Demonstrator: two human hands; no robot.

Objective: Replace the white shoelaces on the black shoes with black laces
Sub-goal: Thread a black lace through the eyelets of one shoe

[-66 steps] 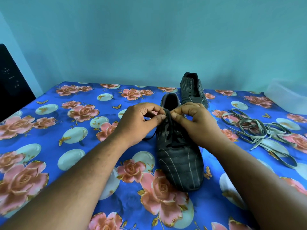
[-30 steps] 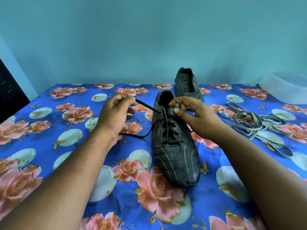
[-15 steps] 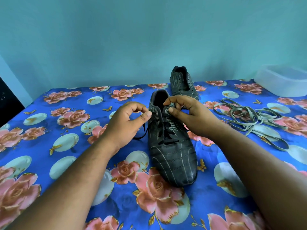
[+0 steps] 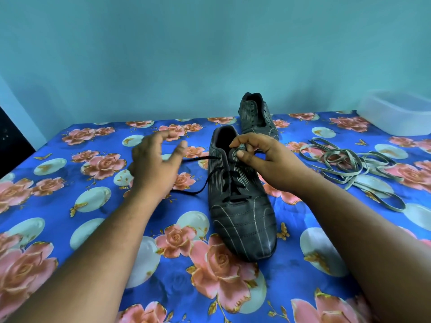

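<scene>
A black shoe (image 4: 242, 220) with thin pale stripes lies toe toward me on the flowered cloth. A black lace (image 4: 233, 185) is threaded through its lower eyelets, and one loose end trails out to the left over the cloth. My right hand (image 4: 261, 159) pinches the shoe's tongue and upper edge near the top eyelets. My left hand (image 4: 154, 164) hovers left of the shoe with its fingers spread, holding nothing; the lace end passes under it. A second black shoe (image 4: 256, 117) without a lace stands behind. The white laces (image 4: 349, 164) lie in a loose heap at the right.
A blue cloth with pink roses (image 4: 93, 206) covers the table. A clear plastic box (image 4: 398, 113) sits at the far right corner. A teal wall rises right behind the table, and a dark object (image 4: 11, 136) stands at the left edge.
My left hand has let go of the black lace end and opened, moving a little left. My right hand keeps its pinch at the top of the shoe.
</scene>
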